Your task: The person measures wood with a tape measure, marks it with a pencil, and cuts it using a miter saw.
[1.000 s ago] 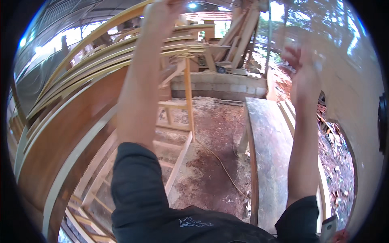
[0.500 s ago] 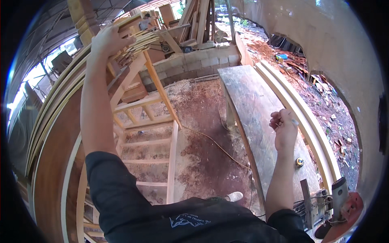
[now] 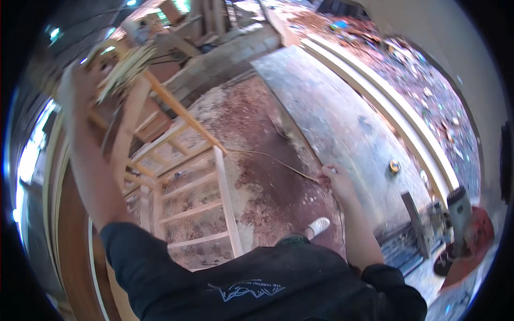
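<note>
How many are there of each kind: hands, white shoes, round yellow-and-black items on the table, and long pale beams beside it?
Hands (left hand, right hand): 2
White shoe: 1
Round yellow-and-black item on table: 1
Long pale beams: 2
Total: 6

Strips [image 3: 127,68], bare matt wood; frame [image 3: 228,203], smooth wood; tabletop [image 3: 332,101], scuffed; shirt [image 3: 305,273], matt cloth.

Left arm [image 3: 92,171] raised, outstretched; right fingers [image 3: 326,173] curled.
</note>
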A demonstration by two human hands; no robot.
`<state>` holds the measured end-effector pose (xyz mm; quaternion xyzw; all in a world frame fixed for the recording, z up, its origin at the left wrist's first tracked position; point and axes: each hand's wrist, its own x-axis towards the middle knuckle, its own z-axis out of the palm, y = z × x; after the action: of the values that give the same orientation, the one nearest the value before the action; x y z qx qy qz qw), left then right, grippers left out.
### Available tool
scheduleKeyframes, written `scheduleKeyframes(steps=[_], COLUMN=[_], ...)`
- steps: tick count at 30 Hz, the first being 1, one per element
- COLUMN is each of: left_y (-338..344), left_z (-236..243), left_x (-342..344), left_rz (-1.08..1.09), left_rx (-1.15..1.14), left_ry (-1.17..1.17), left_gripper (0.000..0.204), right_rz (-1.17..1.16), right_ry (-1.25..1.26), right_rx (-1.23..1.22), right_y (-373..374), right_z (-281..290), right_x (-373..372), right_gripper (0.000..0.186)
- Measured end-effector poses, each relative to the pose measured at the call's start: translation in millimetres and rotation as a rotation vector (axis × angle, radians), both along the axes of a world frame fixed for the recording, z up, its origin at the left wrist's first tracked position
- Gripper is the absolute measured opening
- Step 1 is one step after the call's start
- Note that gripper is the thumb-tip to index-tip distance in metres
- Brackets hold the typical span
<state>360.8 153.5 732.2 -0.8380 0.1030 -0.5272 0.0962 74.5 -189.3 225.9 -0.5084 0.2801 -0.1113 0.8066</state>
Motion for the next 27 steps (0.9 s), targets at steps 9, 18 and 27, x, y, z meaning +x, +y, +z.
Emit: scheduleKeyframes(steps=[9,18,27], left_y=[86,12,30], left_z=[-12,-42,-12], left_x=[38,-15,-3], left_rz=[0.189,0.309,0.389], left_rx=[0.373,-0.011,-0.053], left_ry=[0.003,-0.220,-0.199], left_gripper=[0.065,0.077,0.065], right_rz=[-0.591,-0.867,-0.707], right_ry=[0.489,0.843,1.155], right_rx=[-0.847,-1.069,-0.970], right_y=[-86,-205,-216], right_z=[-140,-224,-259], right_x=[-34,-89,-89], right_gripper=[0.031,0.053,0.074])
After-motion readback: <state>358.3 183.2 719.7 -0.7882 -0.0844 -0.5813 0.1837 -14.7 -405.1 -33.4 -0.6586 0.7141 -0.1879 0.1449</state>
